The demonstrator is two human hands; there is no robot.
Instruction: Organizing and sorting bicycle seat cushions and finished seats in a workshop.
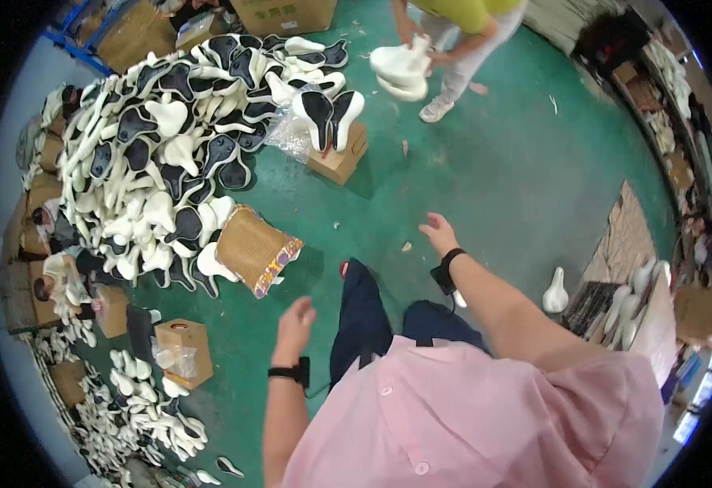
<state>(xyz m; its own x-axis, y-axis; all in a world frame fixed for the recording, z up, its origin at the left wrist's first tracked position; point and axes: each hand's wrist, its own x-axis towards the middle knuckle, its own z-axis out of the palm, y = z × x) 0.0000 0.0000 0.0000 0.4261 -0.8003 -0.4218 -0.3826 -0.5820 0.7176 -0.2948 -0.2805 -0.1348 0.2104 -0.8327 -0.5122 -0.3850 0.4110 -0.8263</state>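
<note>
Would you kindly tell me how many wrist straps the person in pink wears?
2: one strap at the left hand, around its wrist; another strap likewise at the right hand.

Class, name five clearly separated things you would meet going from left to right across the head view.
Brown cardboard box with clear plastic → bare left hand → bare right hand → lone smooth white bicycle saddle → creased beige sheet.

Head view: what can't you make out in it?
All in the head view:
Co-worker: head cut off by the top edge.
Big saddle pile: inner saddles hidden by outer ones.
White saddle: partly covered by the brown woven pad.
Items along the right rim: blurred, too small.
</note>
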